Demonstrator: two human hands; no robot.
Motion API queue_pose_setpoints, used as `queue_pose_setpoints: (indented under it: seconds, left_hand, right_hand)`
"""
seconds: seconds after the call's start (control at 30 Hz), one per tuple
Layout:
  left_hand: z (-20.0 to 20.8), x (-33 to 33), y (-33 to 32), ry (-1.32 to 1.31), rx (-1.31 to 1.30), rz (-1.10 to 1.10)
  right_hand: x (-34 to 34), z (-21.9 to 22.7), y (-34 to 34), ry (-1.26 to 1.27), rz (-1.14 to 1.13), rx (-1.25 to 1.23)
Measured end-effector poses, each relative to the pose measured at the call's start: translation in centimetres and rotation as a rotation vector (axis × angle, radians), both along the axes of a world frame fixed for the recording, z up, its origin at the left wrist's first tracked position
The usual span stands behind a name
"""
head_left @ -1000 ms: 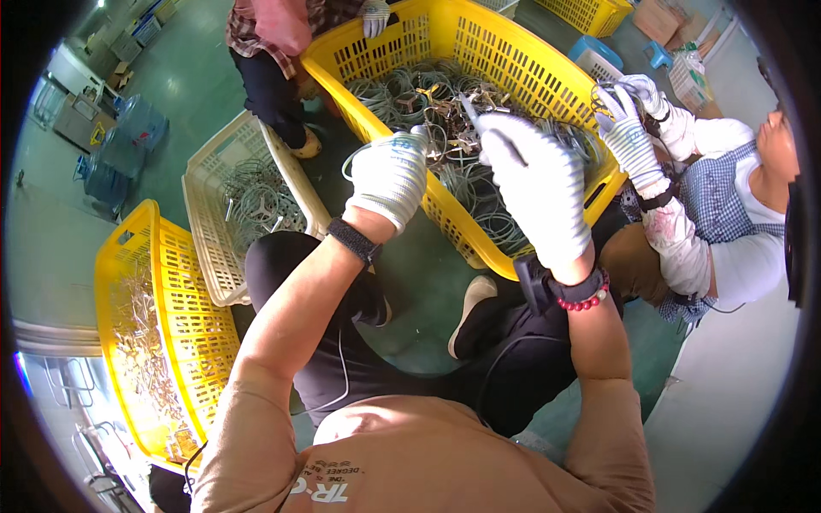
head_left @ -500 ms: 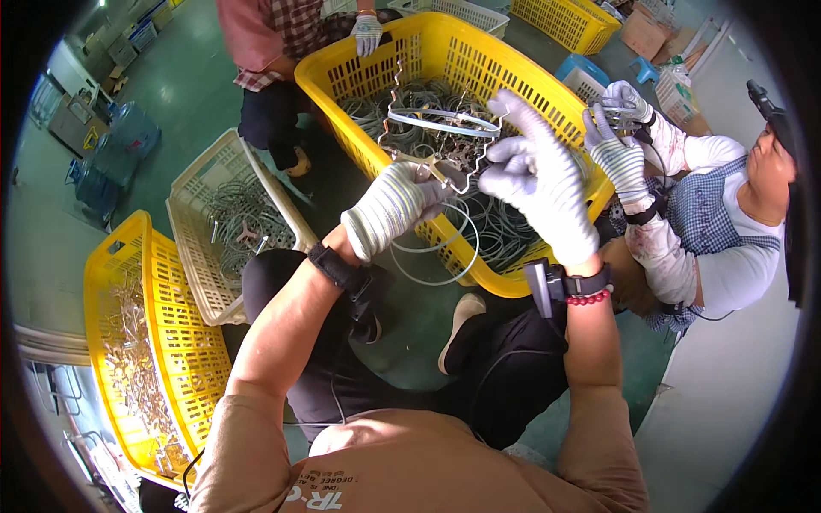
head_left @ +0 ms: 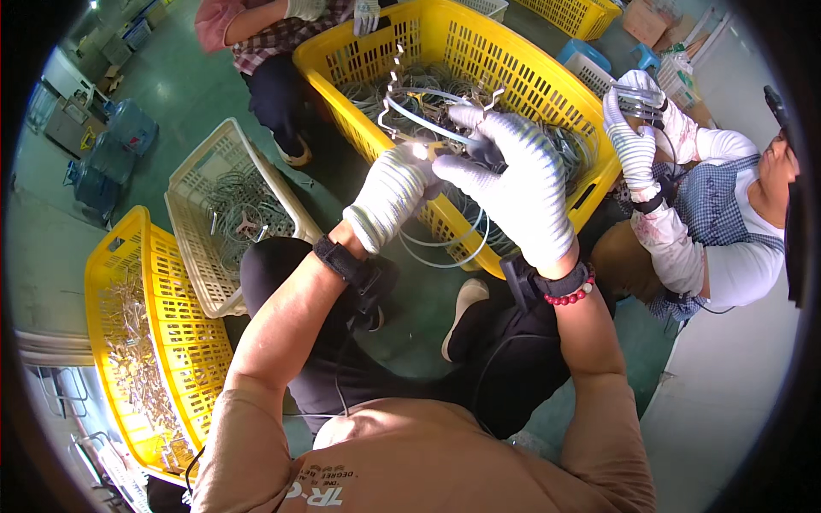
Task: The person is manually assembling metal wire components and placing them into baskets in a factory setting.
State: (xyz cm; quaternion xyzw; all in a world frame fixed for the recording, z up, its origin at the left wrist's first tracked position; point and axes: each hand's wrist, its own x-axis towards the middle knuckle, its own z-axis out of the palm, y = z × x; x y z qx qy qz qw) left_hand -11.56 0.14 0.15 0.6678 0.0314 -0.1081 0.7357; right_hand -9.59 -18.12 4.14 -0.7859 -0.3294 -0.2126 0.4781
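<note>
My left hand (head_left: 392, 192), in a striped knit glove, is closed on the hub of a metal frame with zigzag arms (head_left: 393, 84). A pale wire ring (head_left: 415, 118) lies across those arms, above the hub. My right hand (head_left: 526, 184), in a matching glove, has its fingers and thumb closed around the right side of the ring, by one zigzag arm; the exact contact is partly hidden. Another thin ring (head_left: 445, 265) hangs below my hands. Beneath the frame stands a yellow basket (head_left: 522, 56) holding many grey wire rings (head_left: 560, 141).
At left, a cream basket (head_left: 198, 261) holds rings and metal pieces, beside a yellow basket (head_left: 184, 329) of shiny metal parts. A co-worker (head_left: 710, 201) at right handles metal pieces; another person (head_left: 265, 43) sits across the basket. Large blue bottles (head_left: 115, 150) stand far left.
My right hand has moved left and down from an open, spread pose and closed on the ring. My left hand still holds the frame. The co-worker's hands at right have shifted.
</note>
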Motion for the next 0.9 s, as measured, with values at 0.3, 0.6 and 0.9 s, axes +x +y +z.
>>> queue_pose_setpoints:
  seconds: [0.3, 0.6, 0.9]
  left_hand:
    - [2.4, -0.4, 1.2, 0.133, -0.539, -0.423]
    - [0.9, -0.7, 1.8, 0.164, -0.740, -0.458]
    - [1.2, -0.2, 2.1, -0.085, -0.405, 0.078]
  right_hand:
    - [2.7, 0.1, -3.4, 0.430, 0.295, 0.194]
    - [1.8, -0.5, -2.0, 0.232, 0.021, 0.008]
    - [-0.1, 1.4, -4.1, 0.557, 0.054, -0.028]
